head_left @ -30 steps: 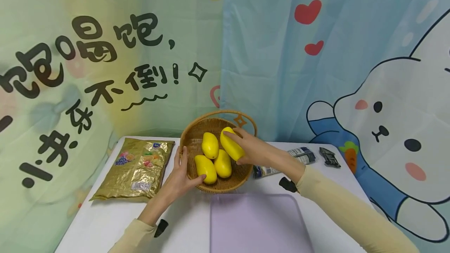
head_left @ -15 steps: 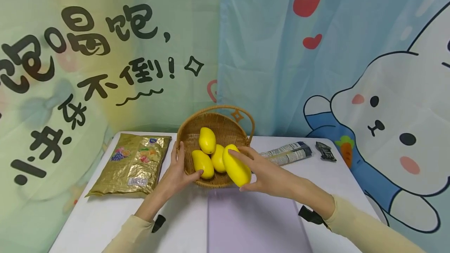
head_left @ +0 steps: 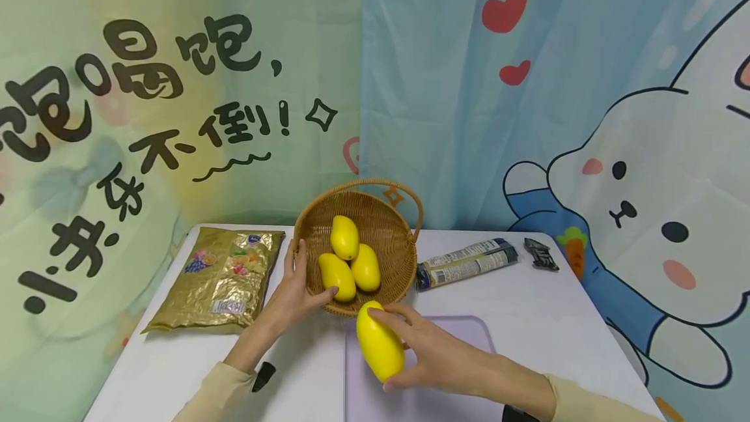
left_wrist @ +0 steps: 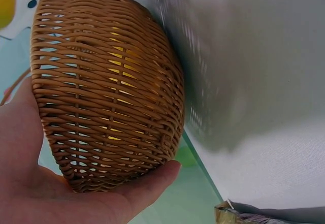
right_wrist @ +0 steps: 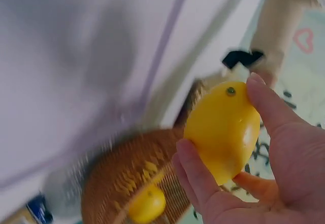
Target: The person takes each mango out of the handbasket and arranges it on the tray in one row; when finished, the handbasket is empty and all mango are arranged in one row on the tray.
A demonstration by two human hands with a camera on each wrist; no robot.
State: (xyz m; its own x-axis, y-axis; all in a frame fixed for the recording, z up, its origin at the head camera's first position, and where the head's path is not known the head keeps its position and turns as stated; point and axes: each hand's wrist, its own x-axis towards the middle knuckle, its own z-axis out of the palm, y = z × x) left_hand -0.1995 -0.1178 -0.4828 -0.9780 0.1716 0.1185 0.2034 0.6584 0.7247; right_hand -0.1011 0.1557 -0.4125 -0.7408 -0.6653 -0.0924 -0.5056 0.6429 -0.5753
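"What does the right grip (head_left: 436,351) have?"

"A mango (head_left: 379,344), pinched between thumb and fingers, the thumb near its lower end and a finger near its upper one."

"How does that mango look?"

"Bright yellow all over, plump and oval, longer than it is wide. The skin is smooth and shiny, with a pale gleam along one side. From the right wrist you can see a small dark-green dot at one end."

"And where is it?"

"Outside the basket (head_left: 391,239), on the person's side of it, over the purple board (head_left: 410,409). How high, I can't tell."

"The left grip (head_left: 295,298)?"

"Clasped on the basket's left side, fingers at the rim and thumb over the front edge."

"Anything inside?"

"Three more mangoes (head_left: 344,238), just as yellow, clustered towards the left. The basket is brown wicker with a hoop handle."

"Farther out?"

"A shiny gold bag (head_left: 217,282) lies left on the white tabletop (head_left: 562,331). A long packet (head_left: 467,264) lies right of the basket, and beyond that a small black packet (head_left: 540,254). Behind hangs a curtain (head_left: 433,96) with red hearts and a rabbit."
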